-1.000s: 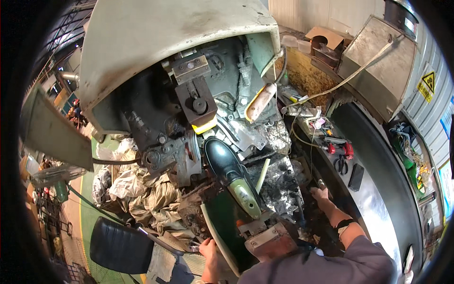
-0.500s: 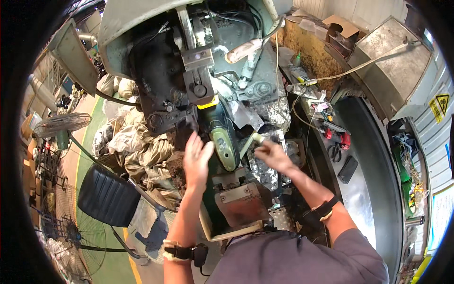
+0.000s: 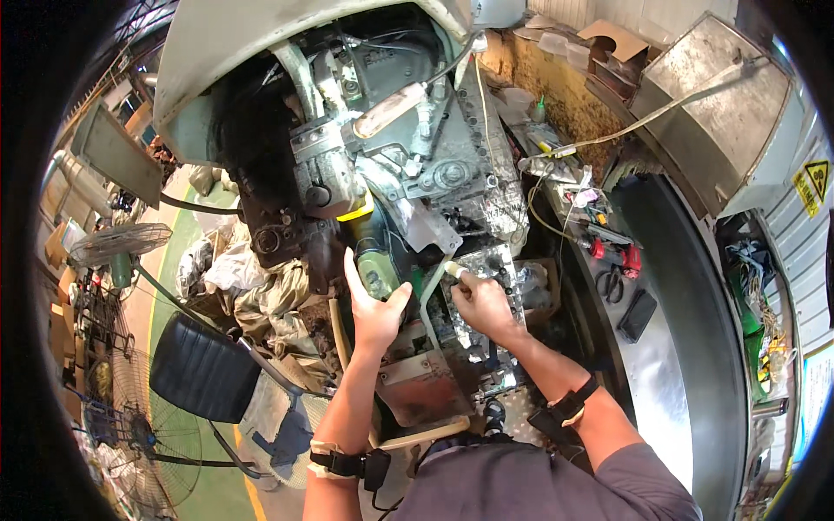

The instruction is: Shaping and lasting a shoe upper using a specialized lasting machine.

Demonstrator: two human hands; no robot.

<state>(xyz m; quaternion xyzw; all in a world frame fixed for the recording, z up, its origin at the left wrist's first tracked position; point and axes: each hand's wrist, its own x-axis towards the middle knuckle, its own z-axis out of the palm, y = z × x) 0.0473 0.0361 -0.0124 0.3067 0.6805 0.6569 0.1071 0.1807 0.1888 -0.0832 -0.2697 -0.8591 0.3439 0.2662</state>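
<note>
1. Shoe (image 3: 368, 231), dark and glossy, fitted over a green last (image 3: 376, 272); it lies in the machine, its front end hidden beneath a dark block (image 3: 334, 185) with a yellow lower edge.
2. Judging by looks, the upper is pliable and scuffs easily, while the last inside is stiff and gives the pair a fair weight. The smooth last could feel slippery; its bare rounded rear end seems the best hold, with the glossy leather left alone.
3. The left hand (image 3: 376, 323) is spread, thumb and forefinger forming a V around that rear end; whether skin meets the last, I cannot tell.
4. The right hand (image 3: 486, 306) is half curled beside a pale bar (image 3: 426, 303), a light-coloured tip at its forefinger. Whether it pinches the bar or only touches it is unclear.
5. Farther out, a rust-brown bracket (image 3: 423, 389) stands nearer the person; scissors (image 3: 612, 284) lie on the right-hand bench, with crumpled cloth bundles (image 3: 268, 282) off to the left.
</note>
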